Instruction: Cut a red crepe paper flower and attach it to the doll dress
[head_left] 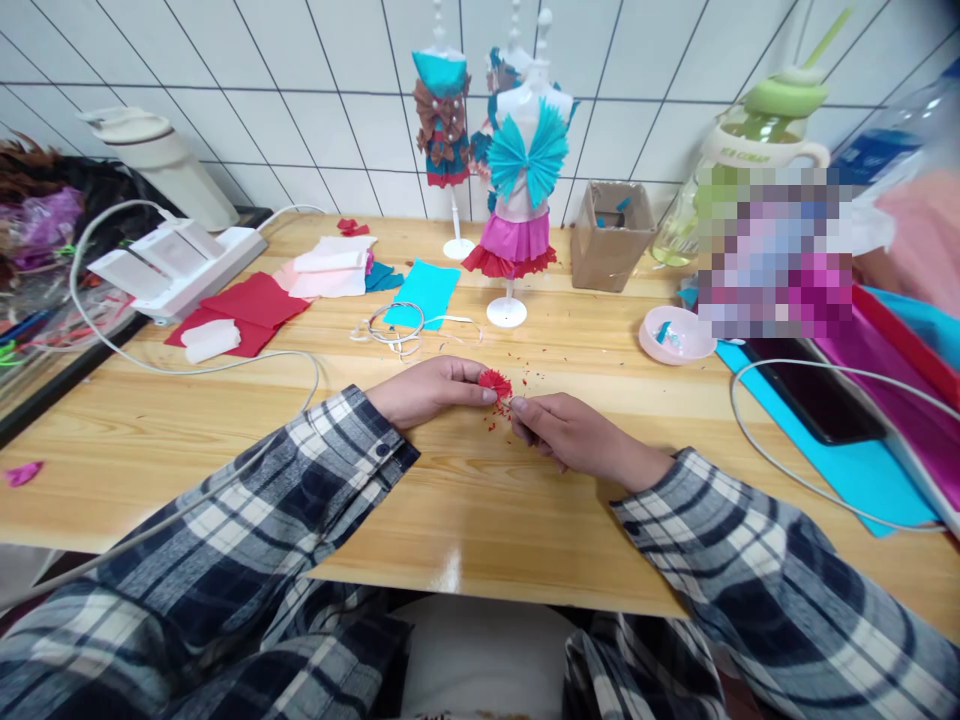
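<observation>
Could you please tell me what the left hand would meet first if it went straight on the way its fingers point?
The left hand, holding the red pleated piece, would probably first meet the thin item the right hand seems to pinch, or that hand itself; depth is unclear.

single head-worn view, looking forward and down, hands (499, 405) at middle distance

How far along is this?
Looks done: front dress form wears a blue pleated bow, pink skirt and red frill.
In hand: left hand pinches a red pleated piece; right hand pinches something thin beside it, red scraps around.
Probably left: finishing and placing that piece, as it's not on a form. Where it goes, can't tell.
</observation>
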